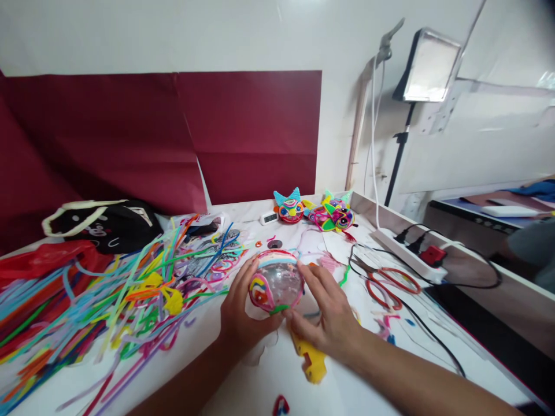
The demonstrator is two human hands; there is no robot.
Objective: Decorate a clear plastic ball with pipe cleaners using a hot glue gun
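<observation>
A clear round ball (281, 282) with coloured pipe cleaner trim, a swirled patch at its left and green at its lower edge, is held between both hands above the white table. My left hand (241, 312) wraps its left side, thumb below. My right hand (327, 309) grips the right side, fingertips at the upper edge and thumb at the bottom. Under the right hand lies a yellow piece (313, 363). A small red and blue piece (281, 405) sits near the front edge of the view.
Many pipe cleaners (143, 294) cover the left. Behind stand two decorated figures (290, 209). Red-handled scissors (385, 286), a power strip (410, 254), black cables and a dark flat panel (489, 341) lie right. A black bag (106, 225) is back left.
</observation>
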